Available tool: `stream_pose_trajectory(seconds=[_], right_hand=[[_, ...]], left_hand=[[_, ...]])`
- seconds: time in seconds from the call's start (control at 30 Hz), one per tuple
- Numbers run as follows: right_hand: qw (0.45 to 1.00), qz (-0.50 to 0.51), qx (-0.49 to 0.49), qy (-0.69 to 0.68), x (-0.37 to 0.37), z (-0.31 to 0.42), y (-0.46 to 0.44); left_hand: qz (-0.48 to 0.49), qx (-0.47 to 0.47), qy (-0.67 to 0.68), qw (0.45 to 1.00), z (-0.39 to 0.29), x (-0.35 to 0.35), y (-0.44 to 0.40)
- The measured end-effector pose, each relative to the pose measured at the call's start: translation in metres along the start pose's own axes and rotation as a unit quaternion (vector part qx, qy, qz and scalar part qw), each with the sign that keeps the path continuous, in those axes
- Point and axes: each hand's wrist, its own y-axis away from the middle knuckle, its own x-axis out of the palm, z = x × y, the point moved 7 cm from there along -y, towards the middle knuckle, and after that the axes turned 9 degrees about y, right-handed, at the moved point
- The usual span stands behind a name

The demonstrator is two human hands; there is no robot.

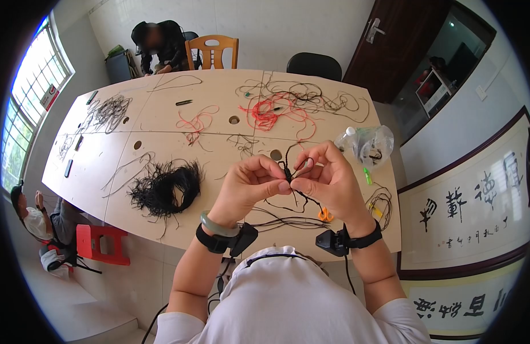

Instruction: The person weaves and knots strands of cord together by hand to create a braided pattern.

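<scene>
Both of my hands meet over the near part of the table, pinching a knotted black cord between them. My left hand grips the knot from the left, thumb against fingers. On the other side my right hand pinches the cord close to the knot, and a thin strand shows at its fingers. Loose cord ends hang below the fingertips, and one loop rises above them. Beneath the hands, more black cords lie on the tabletop. Orange-handled scissors rest just below my right hand, partly hidden.
On the table lie a black fringed bundle, red cord, a dark cord tangle, a clear plastic bag and a green marker-like item. One person sits across; another sits left near a red stool.
</scene>
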Motion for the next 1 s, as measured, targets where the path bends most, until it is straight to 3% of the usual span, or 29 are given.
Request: stream_pose_trajectory(seconds=[0.13,0.2,0.33,0.4,0.53,0.93,1.0], right_hand=[[0.999,0.011,0.030,-0.012,-0.001,-0.009,0.000],[0.976,0.000,0.112,-0.189,0.001,-0.018,0.004],[0.965,0.010,0.149,-0.218,0.000,-0.029,0.008],[0.958,0.097,0.186,-0.194,0.009,-0.029,0.011],[0.955,0.124,0.203,-0.176,0.012,-0.031,0.014],[0.993,0.004,0.121,0.018,0.004,-0.025,0.012],[0.986,-0.035,0.025,0.163,0.002,-0.014,0.011]], left_hand=[[-0.014,0.020,-0.032,0.999,-0.002,0.002,0.000],[-0.032,0.040,-0.049,0.998,-0.004,0.001,0.001],[-0.049,0.090,-0.073,0.992,-0.012,0.002,0.002],[-0.057,0.089,-0.067,0.992,-0.013,0.002,0.003],[-0.044,0.079,-0.061,0.994,-0.011,0.003,0.003],[-0.058,0.045,-0.018,0.997,0.004,-0.006,0.002],[-0.057,0.051,-0.001,0.997,0.006,-0.005,0.002]])
